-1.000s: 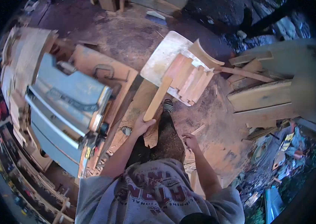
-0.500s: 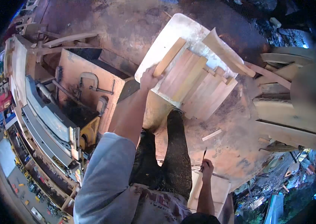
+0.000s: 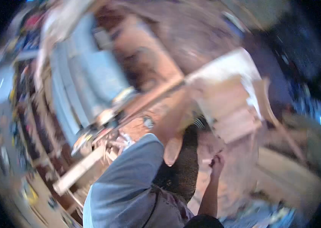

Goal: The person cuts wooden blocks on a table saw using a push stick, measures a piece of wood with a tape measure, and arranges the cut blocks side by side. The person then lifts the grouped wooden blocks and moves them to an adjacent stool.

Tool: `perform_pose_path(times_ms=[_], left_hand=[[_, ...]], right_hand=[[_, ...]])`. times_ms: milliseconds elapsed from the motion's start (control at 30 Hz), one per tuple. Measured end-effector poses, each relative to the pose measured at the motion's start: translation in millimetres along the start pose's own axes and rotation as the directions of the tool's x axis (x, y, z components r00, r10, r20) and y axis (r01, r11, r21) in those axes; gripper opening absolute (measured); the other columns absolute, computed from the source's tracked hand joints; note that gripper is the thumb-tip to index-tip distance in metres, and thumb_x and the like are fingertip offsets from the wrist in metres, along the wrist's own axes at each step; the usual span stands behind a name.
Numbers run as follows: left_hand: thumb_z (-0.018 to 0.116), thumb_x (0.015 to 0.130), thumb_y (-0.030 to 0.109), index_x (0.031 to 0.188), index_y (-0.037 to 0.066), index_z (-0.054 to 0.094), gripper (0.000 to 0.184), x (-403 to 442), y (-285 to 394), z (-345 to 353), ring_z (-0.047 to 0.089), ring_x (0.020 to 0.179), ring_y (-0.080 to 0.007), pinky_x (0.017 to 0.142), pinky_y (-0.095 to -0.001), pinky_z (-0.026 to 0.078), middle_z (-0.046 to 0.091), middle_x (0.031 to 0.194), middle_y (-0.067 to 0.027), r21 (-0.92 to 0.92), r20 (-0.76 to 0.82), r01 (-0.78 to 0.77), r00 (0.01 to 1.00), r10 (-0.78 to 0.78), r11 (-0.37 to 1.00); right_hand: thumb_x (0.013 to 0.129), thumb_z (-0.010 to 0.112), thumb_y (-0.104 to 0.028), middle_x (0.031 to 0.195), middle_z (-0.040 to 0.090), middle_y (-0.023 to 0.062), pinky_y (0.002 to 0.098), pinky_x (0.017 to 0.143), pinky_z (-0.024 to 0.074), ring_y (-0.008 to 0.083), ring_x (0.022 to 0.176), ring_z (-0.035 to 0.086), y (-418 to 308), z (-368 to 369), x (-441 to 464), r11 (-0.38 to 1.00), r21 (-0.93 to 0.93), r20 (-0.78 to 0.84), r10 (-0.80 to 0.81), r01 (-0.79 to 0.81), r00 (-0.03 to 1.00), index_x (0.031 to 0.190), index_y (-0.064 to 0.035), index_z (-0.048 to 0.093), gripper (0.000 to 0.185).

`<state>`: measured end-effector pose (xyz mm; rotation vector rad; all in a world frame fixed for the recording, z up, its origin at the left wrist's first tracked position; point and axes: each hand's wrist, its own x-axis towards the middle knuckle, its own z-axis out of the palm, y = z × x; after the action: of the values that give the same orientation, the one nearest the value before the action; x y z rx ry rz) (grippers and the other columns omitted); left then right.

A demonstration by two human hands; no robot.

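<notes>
My left forearm reaches toward the near left edge of a pale, white-smeared board [image 3: 240, 60]. My left hand [image 3: 190, 93] is smeared by motion there, so its fingers and any grip do not show. On the board lie several wooden slats [image 3: 232, 114] side by side, also blurred. My right hand [image 3: 217, 162] is lower down, apart from the board, with its fingers closed around a thin dark pencil [image 3: 219, 152]. Only a short end of that pencil sticks out past the fingers.
To the left stands a machine with long blue-grey surfaces [image 3: 103, 72], beside an orange-brown box [image 3: 145, 41]. A curved wooden piece [image 3: 265, 100] leans at the board's right side. Larger planks [image 3: 289, 171] lie at the right. Offcuts [image 3: 111, 146] are heaped at lower left.
My view has swung left and blurred, so the board and slats appear farther right and lower. My right hand still holds the pencil. The left hand's clear grip on a slat no longer shows.
</notes>
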<state>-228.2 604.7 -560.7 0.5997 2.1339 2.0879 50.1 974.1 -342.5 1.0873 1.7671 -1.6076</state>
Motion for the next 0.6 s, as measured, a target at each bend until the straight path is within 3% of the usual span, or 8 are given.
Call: perform_pose_path(times_ms=[67, 133, 233, 300, 333, 400, 500, 600], left_hand=[[0.061, 0.100, 0.016, 0.132, 0.004, 0.066, 0.035, -35, 139, 27, 0.064, 0.119, -0.0268, 0.106, -0.0424, 0.049, 0.071, 0.124, -0.0136, -0.271, -0.433, 0.359, 0.783, -0.446, 0.893], [0.062, 0.102, 0.023, 0.128, 0.004, 0.072, 0.033, -67, 287, 14, 0.071, 0.114, -0.0296, 0.097, -0.0440, 0.054, 0.075, 0.124, -0.0145, -0.178, -0.628, 0.612, 0.532, -0.568, 0.770], [0.063, 0.101, 0.028, 0.119, 0.008, 0.075, 0.030, -161, 449, -21, 0.072, 0.101, -0.0347, 0.088, -0.0440, 0.056, 0.075, 0.108, -0.0161, 0.371, -0.661, 0.514, 0.731, -0.170, 0.773], [0.066, 0.099, 0.022, 0.114, 0.005, 0.076, 0.024, -243, 524, -45, 0.074, 0.093, -0.0342, 0.081, -0.0410, 0.059, 0.075, 0.103, -0.0171, 0.412, -0.670, 0.488, 0.734, -0.107, 0.769], [0.066, 0.098, 0.022, 0.112, 0.006, 0.076, 0.023, -281, 550, -57, 0.073, 0.087, -0.0334, 0.076, -0.0402, 0.058, 0.074, 0.095, -0.0148, 0.410, -0.707, 0.500, 0.703, -0.080, 0.763], [0.068, 0.096, 0.019, 0.107, 0.006, 0.077, 0.019, -350, 593, -85, 0.072, 0.076, -0.0304, 0.068, -0.0383, 0.057, 0.073, 0.085, -0.0119, 0.389, -0.773, 0.528, 0.633, -0.045, 0.755], [0.070, 0.095, 0.015, 0.102, 0.004, 0.079, 0.015, -439, 624, -137, 0.069, 0.067, -0.0240, 0.062, -0.0362, 0.055, 0.071, 0.079, -0.0113, 0.347, -0.894, 0.558, 0.439, 0.086, 0.754], [0.070, 0.095, 0.013, 0.102, 0.003, 0.079, 0.016, -499, 626, -196, 0.066, 0.064, -0.0196, 0.061, -0.0341, 0.053, 0.071, 0.078, -0.0112, 0.304, -0.932, 0.597, 0.347, 0.103, 0.742]], right_hand=[[0.095, 0.065, -0.012, 0.086, 0.058, 0.0014, 0.0274, 0.056, 0.0525, 0.0123, 0.067, 0.057, -46, 61, 5, 1.000, -0.018, 0.172, 0.000, 0.004, 0.985, 0.123, -0.0085, 0.067, 0.028], [0.089, 0.069, -0.009, 0.095, 0.062, 0.0041, 0.0297, 0.067, 0.0538, 0.0155, 0.078, 0.061, -114, 129, -27, 0.979, -0.119, 0.443, -0.094, 0.163, 0.892, 0.124, -0.0066, 0.067, 0.036], [0.083, 0.072, -0.006, 0.103, 0.065, 0.0068, 0.0320, 0.079, 0.0550, 0.0187, 0.090, 0.065, -209, 210, -113, 0.912, -0.163, 0.634, -0.194, 0.375, 0.749, 0.126, -0.0048, 0.067, 0.044], [0.078, 0.073, -0.005, 0.110, 0.067, 0.0076, 0.0330, 0.090, 0.0527, 0.0181, 0.104, 0.064, -244, 277, -195, 0.865, -0.305, 0.813, 0.018, 0.398, 0.583, 0.125, -0.0041, 0.068, 0.048], [0.078, 0.073, -0.005, 0.110, 0.067, 0.0076, 0.0330, 0.090, 0.0527, 0.0181, 0.104, 0.064, -247, 307, -221, 0.848, -0.314, 0.808, 0.004, 0.427, 0.589, 0.125, -0.0041, 0.068, 0.048], [0.077, 0.072, -0.006, 0.112, 0.067, 0.0066, 0.0326, 0.091, 0.0527, 0.0177, 0.106, 0.064, -252, 364, -271, 0.544, -0.062, 0.919, -0.296, 0.837, 0.261, 0.127, -0.0043, 0.068, 0.050], [0.079, 0.073, -0.012, 0.109, 0.070, 0.0072, 0.0329, 0.092, 0.0512, 0.0191, 0.101, 0.065, -256, 456, -296, 0.481, -0.056, 0.734, -0.574, 0.875, 0.362, 0.124, -0.0022, 0.068, 0.047], [0.082, 0.075, -0.016, 0.108, 0.071, 0.0081, 0.0340, 0.091, 0.0511, 0.0201, 0.100, 0.065, -261, 519, -279, 0.400, -0.258, 0.610, -0.639, 0.880, 0.469, 0.121, -0.0023, 0.070, 0.042]])
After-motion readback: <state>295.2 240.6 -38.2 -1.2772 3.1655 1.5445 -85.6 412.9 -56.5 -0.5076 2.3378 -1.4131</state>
